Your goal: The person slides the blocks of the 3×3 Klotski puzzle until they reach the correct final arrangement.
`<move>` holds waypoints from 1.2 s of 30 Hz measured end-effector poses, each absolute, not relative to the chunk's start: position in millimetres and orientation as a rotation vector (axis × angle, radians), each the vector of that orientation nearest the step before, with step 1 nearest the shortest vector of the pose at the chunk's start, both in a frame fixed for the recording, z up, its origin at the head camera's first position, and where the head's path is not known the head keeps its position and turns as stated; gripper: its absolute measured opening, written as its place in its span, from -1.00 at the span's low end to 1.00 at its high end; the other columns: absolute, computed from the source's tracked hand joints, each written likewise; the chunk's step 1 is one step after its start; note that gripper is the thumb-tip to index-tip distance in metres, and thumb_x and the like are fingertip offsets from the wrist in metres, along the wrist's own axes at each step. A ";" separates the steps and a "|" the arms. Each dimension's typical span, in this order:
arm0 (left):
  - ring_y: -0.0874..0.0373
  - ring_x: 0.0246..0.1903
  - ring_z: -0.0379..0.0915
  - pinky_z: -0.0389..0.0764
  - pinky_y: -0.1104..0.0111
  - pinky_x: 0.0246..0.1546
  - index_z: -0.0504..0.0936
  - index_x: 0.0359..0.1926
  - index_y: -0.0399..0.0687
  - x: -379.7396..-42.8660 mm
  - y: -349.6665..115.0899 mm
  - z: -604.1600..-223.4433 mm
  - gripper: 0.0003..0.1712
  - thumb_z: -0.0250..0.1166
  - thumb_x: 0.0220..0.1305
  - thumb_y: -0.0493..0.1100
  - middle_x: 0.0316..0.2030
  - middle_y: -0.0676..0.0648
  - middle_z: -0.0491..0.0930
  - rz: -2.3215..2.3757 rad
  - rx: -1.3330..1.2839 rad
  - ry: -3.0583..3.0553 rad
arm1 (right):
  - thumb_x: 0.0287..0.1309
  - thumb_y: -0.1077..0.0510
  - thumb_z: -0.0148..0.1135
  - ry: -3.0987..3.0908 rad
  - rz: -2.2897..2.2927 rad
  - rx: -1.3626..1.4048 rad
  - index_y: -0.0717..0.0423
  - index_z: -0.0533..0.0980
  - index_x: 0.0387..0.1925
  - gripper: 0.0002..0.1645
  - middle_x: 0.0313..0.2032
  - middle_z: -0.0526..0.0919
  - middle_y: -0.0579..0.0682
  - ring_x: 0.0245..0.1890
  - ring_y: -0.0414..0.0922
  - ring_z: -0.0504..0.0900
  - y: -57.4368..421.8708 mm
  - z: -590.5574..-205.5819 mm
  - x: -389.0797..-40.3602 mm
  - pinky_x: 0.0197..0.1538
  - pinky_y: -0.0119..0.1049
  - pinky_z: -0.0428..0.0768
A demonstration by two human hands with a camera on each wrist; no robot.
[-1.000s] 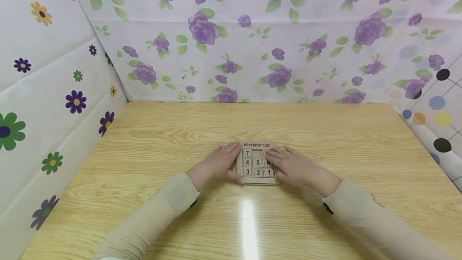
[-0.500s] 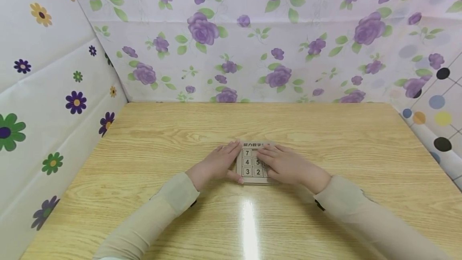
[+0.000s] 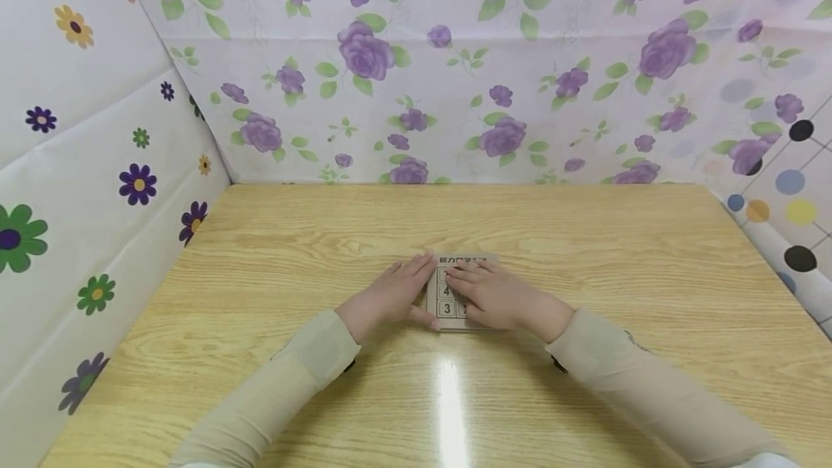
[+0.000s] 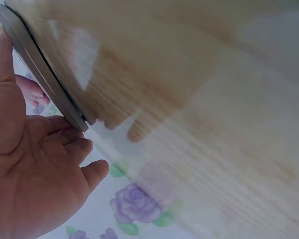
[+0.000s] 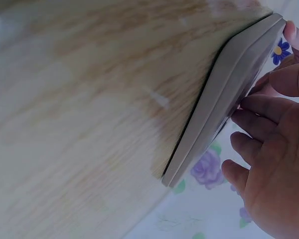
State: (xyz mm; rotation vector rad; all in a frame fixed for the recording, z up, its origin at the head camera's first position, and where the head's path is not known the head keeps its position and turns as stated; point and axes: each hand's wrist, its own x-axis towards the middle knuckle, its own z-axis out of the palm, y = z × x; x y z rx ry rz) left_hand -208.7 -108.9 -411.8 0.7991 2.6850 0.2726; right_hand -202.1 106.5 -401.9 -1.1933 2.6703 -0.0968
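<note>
A small pale sliding number puzzle [image 3: 458, 324] lies flat on the table in the head view, with a printed title along its far edge. Tiles 4 and 3 show on its left side. My left hand [image 3: 390, 293] holds the left side, thumb at the near corner and fingers at the far corner. Over the puzzle's middle and right lies my right hand [image 3: 507, 298], its fingertips touching the upper tiles and covering most of them. Both wrist views show the puzzle edge-on, as a grey rim [image 4: 45, 74] by the left hand and a layered side [image 5: 224, 94] by the right.
The wood-grain table [image 3: 325, 222] spreads out around the puzzle. Behind it hangs a cloth [image 3: 559, 92] printed with purple flowers. A flowered sheet [image 3: 84, 165] borders the left, and a dotted sheet [image 3: 773, 165] the right.
My right hand has slid left across the puzzle, from its right edge to over the top-left tiles, hiding more numbers. The left hand and the puzzle have stayed in place.
</note>
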 end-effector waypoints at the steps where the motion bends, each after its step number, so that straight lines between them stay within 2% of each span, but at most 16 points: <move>1: 0.02 0.48 -0.28 -0.11 0.08 0.47 -0.15 0.49 -0.16 -208.9 -109.1 -411.9 0.31 0.29 -0.04 0.40 0.50 -0.12 -0.21 0.274 0.800 2.684 | 0.29 0.07 -0.08 2.671 -0.099 -1.192 0.22 0.18 0.39 -0.33 0.43 0.16 0.11 0.45 0.07 0.06 107.6 -402.3 -202.4 0.48 0.04 -0.02; 18: 0.00 0.48 -0.26 -0.09 0.06 0.47 -0.11 0.49 -0.19 -208.7 -108.9 -408.5 0.30 0.31 -0.05 0.38 0.50 -0.14 -0.18 0.279 0.807 2.692 | 0.29 0.08 -0.06 2.731 -0.079 -1.189 0.24 0.22 0.37 -0.35 0.40 0.21 0.13 0.43 0.09 0.10 132.3 -407.6 -201.7 0.46 0.08 0.02; 36: 0.00 0.48 -0.29 -0.12 0.06 0.47 -0.13 0.49 -0.18 -207.0 -108.7 -407.0 0.30 0.30 -0.04 0.38 0.50 -0.13 -0.21 0.291 0.795 2.672 | 0.29 0.09 -0.11 2.667 -0.062 -1.242 0.22 0.23 0.36 -0.36 0.39 0.23 0.10 0.44 0.06 0.11 106.5 -401.0 -183.5 0.47 0.04 0.04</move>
